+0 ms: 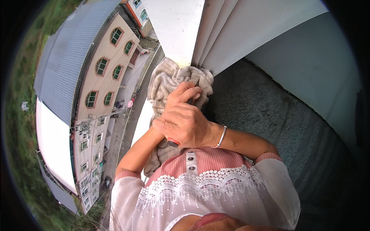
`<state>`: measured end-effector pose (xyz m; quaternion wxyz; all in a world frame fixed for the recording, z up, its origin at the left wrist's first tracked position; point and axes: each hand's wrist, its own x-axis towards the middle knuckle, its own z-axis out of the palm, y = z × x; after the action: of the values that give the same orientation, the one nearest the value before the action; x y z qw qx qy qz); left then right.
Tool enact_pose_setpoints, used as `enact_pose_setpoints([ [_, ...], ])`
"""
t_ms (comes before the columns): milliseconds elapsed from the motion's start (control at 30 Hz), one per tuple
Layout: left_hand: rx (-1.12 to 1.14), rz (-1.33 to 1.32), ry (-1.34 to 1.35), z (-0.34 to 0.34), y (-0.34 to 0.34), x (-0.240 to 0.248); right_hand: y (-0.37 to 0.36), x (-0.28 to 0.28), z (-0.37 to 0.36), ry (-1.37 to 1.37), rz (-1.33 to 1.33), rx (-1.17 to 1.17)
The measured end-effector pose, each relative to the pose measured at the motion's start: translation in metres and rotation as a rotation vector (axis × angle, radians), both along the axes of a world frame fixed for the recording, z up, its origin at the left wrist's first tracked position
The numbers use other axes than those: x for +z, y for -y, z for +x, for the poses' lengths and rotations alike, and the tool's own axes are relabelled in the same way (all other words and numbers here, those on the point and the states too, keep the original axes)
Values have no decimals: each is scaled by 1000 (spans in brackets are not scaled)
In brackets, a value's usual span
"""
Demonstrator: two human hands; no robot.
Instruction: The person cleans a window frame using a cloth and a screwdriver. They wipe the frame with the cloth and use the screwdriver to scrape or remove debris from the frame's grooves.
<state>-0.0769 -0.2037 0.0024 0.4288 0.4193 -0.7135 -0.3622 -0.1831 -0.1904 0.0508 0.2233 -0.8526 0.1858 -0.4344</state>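
My right hand (pixel 185 125), with a silver bangle at its wrist, is wrapped round the handle of a red-handled tool (pixel 173 143). The handle's red and black end shows below the palm. Farther up, a dark pointed tip sticks out past the fingers of my left hand (pixel 181 94). Those fingers are curled across the tool's shaft, just ahead of the right hand; the two hands touch. Under and around both hands lies a bunched grey-beige towel (pixel 163 79). Most of the tool is hidden by my hands, so its exact kind does not show.
The towel drapes over a white ledge (pixel 142 125) that meets a white post (pixel 175 29). Beyond the ledge, far below, are a street (pixel 125 134) and a beige building (pixel 104 50). At right are pale panels (pixel 246 30) and a dark grey floor (pixel 250 104).
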Motion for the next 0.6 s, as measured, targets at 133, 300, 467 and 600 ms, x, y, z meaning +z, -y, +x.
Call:
enact_pose_setpoints([
  [133,50,-61,26,-20,27,-7,25,-4,-15,53,-83,-68],
  [300,-8,212,-440,-19,21,-5,44,7,-3,148,26,-165],
  [467,-49,274,-227,19,-1,13,32,35,-9,202,205,-123],
  [600,-160,384,-177,42,-44,45,3,39,-15,325,541,7],
])
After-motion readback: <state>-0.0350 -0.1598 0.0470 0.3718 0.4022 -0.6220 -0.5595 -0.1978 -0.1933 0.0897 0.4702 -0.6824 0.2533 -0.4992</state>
